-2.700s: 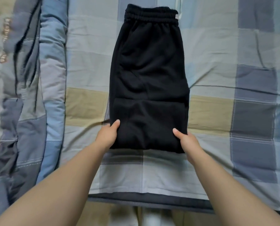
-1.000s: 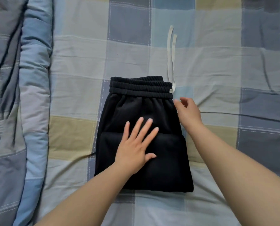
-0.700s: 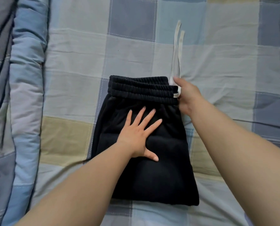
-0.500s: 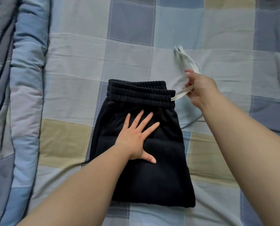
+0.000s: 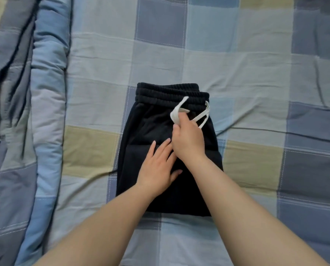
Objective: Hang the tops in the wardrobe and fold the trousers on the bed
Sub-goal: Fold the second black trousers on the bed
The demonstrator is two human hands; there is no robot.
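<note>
Head view, folded trousers [image 5: 160, 135] lengthwise, waistband away, right hand [image 5: 188, 143] pinching drawstring [image 5: 176, 114]

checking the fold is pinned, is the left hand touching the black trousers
Touching: the head view shows the left hand lying flat, fingers spread, on the folded black trousers.

Black trousers [image 5: 156, 131]; white drawstring [image 5: 176, 112]; sheet [image 5: 256, 73] checked blue, grey, olive; quilt [image 5: 45, 93] blue-grey.

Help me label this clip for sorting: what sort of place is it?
Most likely a bedroom: a bed's checked blue, grey and tan cotton sheet, a padded blue quilt bunched alongside, and folded black trousers lying on the sheet.
</note>
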